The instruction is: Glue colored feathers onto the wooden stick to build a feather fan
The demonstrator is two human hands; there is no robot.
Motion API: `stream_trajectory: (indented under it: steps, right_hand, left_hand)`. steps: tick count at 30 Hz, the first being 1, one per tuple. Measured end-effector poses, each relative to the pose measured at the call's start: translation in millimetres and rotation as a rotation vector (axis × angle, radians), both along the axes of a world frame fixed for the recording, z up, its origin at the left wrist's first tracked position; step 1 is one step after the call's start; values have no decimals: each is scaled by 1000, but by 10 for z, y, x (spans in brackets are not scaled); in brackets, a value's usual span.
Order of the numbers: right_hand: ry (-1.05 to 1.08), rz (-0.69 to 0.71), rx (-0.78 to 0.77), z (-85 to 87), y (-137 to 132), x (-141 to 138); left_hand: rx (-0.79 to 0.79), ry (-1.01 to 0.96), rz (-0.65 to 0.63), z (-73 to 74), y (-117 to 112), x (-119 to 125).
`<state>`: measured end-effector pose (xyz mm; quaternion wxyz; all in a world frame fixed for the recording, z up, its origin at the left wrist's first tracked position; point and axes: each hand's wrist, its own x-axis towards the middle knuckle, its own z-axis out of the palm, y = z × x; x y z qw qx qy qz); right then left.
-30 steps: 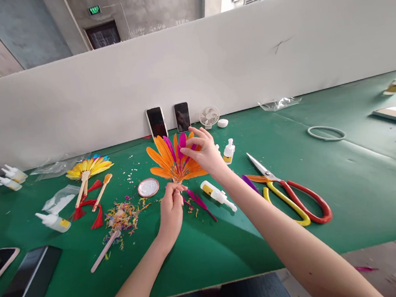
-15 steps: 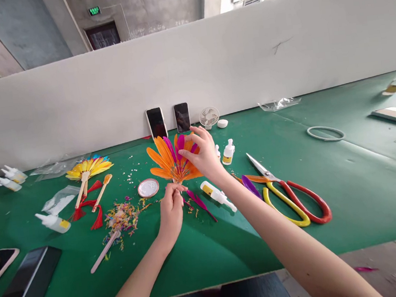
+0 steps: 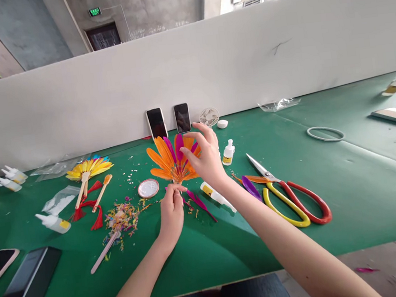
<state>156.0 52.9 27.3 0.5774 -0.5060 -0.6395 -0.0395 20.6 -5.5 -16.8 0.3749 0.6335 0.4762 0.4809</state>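
An orange and magenta feather fan (image 3: 162, 156) stands spread above the table, and my left hand (image 3: 171, 213) pinches it at its base. Over the fan's right side is my right hand (image 3: 208, 159), thumb and index finger apart around the magenta feathers' edge; whether the thumb touches them I cannot tell. Loose magenta feathers (image 3: 199, 200) lie just below the fan. A glue bottle (image 3: 212, 194) lies on its side under my right forearm, and another small bottle (image 3: 228, 153) stands behind it.
Big scissors (image 3: 285, 190) lie on the right beside a purple feather (image 3: 251, 187). On the left are a yellow feather fan (image 3: 90, 169), feather scraps (image 3: 123, 219), a round lid (image 3: 148, 188) and glue bottles (image 3: 53, 222). Two phones (image 3: 181, 117) lean on the white partition (image 3: 188, 68).
My right hand has drawn slightly right and its fingers have spread away from the magenta feather. My left hand and the fan have stayed in place.
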Motion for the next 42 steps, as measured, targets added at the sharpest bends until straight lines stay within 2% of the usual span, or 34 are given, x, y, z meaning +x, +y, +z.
stream_trajectory:
  steps: [8,12,20,26,32,34,38,42]
  right_hand:
    - [27,69,-122,183,150,144]
    - [60,90,-175,183,139,136]
    - [147,80,-139,162,159,118]
    - [133,53,-120,159,175,127]
    - [29,-25,30,143,15,88]
    - [-75,-50,78,86,-79,49]
    - [-328,10,85,-94,-224,-34]
    - [-419,26,77,-205,-271,-74]
  left_hand:
    - [27,34,-17,10,-14,3]
    - [20,31,-17,17,-13,5]
    - [2,22,-21,10,-17,4]
    - [-1,15,-24,24,-24,8]
    - [6,-32,-8,1,-3,10]
    - [9,-46,-5,-19,2,1]
    - [32,-60,-3,-27,2,-10]
    - [23,-58,8,1,-6,-7]
